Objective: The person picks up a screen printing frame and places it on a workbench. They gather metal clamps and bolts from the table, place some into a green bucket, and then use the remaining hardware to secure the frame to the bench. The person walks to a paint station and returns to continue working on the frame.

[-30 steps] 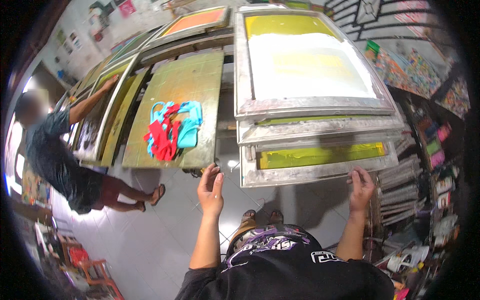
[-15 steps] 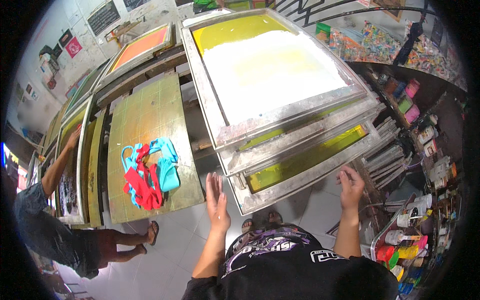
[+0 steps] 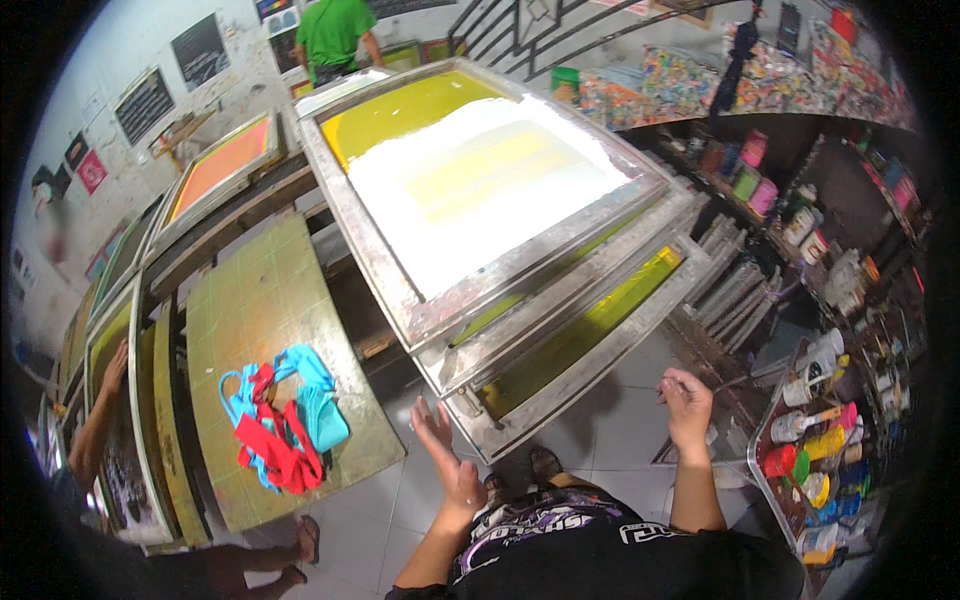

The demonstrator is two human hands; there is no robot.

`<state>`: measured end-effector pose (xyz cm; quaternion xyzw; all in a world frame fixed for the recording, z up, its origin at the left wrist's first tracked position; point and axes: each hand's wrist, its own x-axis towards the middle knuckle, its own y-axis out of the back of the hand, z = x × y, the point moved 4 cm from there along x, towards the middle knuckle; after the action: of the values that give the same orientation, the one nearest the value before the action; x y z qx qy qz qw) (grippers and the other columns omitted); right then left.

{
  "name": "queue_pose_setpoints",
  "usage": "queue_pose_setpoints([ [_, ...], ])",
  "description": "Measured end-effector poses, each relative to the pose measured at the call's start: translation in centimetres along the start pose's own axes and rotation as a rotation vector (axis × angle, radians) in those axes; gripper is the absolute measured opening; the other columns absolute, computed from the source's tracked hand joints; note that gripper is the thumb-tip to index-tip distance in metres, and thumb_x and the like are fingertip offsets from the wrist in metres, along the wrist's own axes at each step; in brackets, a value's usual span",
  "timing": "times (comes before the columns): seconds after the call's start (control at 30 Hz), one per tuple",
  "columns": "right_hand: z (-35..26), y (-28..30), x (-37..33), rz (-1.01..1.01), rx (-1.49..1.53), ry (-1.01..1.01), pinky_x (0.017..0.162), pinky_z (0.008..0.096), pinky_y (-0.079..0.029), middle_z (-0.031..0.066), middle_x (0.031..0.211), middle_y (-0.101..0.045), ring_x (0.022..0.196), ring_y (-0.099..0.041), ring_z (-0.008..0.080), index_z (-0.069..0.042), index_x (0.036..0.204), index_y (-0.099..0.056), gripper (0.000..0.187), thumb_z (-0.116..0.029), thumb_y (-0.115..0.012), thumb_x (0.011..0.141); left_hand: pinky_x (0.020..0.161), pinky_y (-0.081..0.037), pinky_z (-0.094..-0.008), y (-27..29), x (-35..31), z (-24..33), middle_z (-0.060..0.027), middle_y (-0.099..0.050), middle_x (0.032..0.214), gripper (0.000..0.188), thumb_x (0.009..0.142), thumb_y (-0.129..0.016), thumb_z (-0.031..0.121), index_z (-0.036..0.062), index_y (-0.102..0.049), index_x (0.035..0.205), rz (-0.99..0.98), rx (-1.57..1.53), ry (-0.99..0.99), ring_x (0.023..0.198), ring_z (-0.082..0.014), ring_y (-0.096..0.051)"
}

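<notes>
My left hand point(image 3: 450, 464) is in the air by the near left corner of a stack of framed printing screens point(image 3: 520, 330). Its fingers are stretched out and nothing is in it. Right of the stack's front edge hovers my right hand point(image 3: 688, 405), its fingers loosely bent and apart, with no object visible in it. White ink point(image 3: 400, 230) is spread thickly over the yellow mesh of the top screen. Left of my left hand, red cloth strips point(image 3: 285, 440) and blue cloth strips point(image 3: 325, 415) lie tangled on a worn greenish board point(image 3: 250, 290).
A co-worker's arm point(image 3: 105, 400) reaches over a screen at far left. Another person in a green shirt point(image 3: 335, 35) stands beyond the stack. At right are a tray of paint pots point(image 3: 800, 465), a bundle of grey bars point(image 3: 725, 275) and shelves of jars point(image 3: 755, 170).
My view has turned to the right and up, so the screens and board sit further left. The green-shirted person shows more. Both my hands remain raised by the stack, touching nothing.
</notes>
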<state>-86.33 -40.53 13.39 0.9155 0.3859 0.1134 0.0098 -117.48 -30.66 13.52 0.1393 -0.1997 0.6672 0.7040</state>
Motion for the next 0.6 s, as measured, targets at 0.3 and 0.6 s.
queue_pose_setpoints([
  [0.3,-0.9,3.7,-5.0,0.112,-0.035,-0.010,0.059,0.0217,-0.046,0.0051,0.078,-0.062,0.067,-0.057,0.0089,0.003,0.095,-0.060,0.016,-0.003,-0.061,0.080,0.105,-0.016,-0.0496,-1.5,-2.7,1.0,-0.0204,-0.009,0.143,0.080,0.087,-0.029,0.054,-0.0033,-0.007,0.138,0.088,0.168,-0.080,0.133,-0.0329,-0.010],
  [0.6,-0.8,15.6,-11.7,0.331,0.017,-0.012,0.056,0.0209,-0.044,0.0032,0.074,-0.061,0.061,-0.054,0.0067,0.002,0.093,-0.061,0.015,-0.002,-0.062,0.079,0.107,-0.012,-0.0436,-5.2,-6.5,3.0,-0.0242,-0.013,0.141,0.075,0.087,-0.046,0.038,-0.0065,-0.011,0.136,0.168,0.241,0.021,0.131,-0.0336,-0.016],
])
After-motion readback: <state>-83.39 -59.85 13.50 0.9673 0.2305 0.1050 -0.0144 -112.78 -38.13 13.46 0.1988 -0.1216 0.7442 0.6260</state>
